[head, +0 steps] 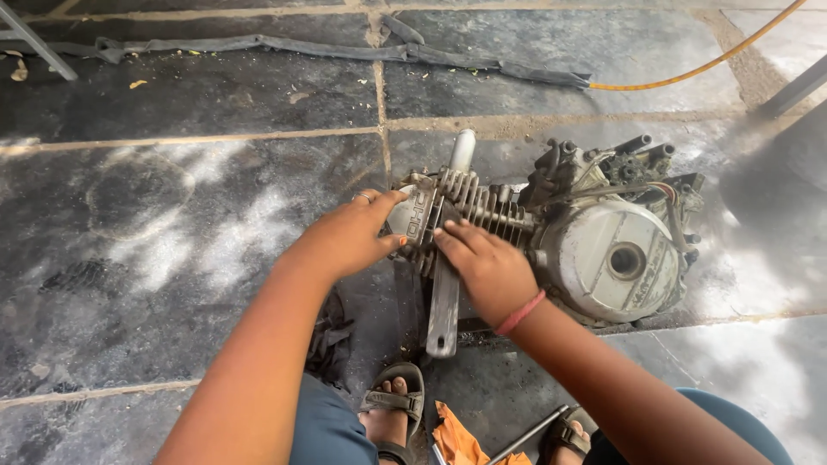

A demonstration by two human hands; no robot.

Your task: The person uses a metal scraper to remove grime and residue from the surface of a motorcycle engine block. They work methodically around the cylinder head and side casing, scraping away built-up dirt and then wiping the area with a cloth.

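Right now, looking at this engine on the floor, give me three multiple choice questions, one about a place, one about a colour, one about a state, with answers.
1. Where does the engine sit?
A. On a workbench
B. On the dark stone floor
C. In a crate

2. What colour is the hose lying across the floor at the top right?
A. Yellow
B. Blue
C. Green

3. What are the two hands doing?
A. Both hang free in the air
B. Both rest on the finned cylinder
C. Both grip the hose

Answers:
1. B, the engine rests directly on the floor slabs.
2. A, the hose shows yellow against the dark stone.
3. B, the left hand lies on the cylinder's end and the right hand on its fins.
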